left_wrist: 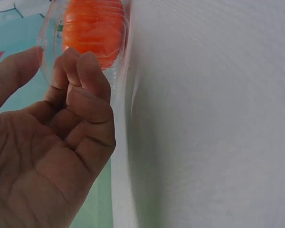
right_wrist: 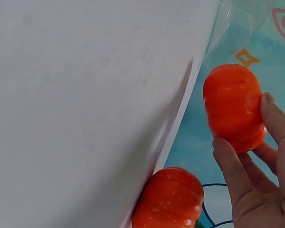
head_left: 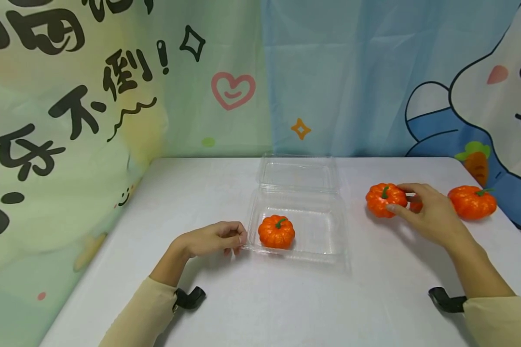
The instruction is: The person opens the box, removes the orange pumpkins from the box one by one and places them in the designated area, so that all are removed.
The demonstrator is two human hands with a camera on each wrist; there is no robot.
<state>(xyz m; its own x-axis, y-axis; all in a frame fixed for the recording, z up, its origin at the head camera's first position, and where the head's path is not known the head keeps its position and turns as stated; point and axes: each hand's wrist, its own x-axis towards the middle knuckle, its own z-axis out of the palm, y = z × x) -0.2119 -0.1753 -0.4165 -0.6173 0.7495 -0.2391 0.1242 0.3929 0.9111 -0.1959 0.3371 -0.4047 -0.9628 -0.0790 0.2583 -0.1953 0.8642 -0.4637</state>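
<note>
My right hand point(head_left: 427, 212) pinches a small glossy orange pumpkin point(head_left: 385, 200) with a green stem between thumb and fingers. In the right wrist view this pumpkin point(right_wrist: 233, 107) appears off the table, its ribbed side toward the camera. A bit of orange point(head_left: 416, 206) shows behind the hand, mostly hidden. Left of centre, my left hand point(head_left: 217, 238) pinches the near left corner of a clear plastic clamshell box point(head_left: 317, 248), whose lid stands open at the back. Inside its left front part sits another pumpkin point(head_left: 276, 232); the left wrist view shows this pumpkin point(left_wrist: 92, 33) through the clear wall.
A further pumpkin point(head_left: 472, 202) lies at the right edge of the white table point(head_left: 286, 303), beyond my right hand. A printed curtain point(head_left: 330, 72) hangs behind the table. Dark straps with short black attachments point(head_left: 191, 298) are on both wrists.
</note>
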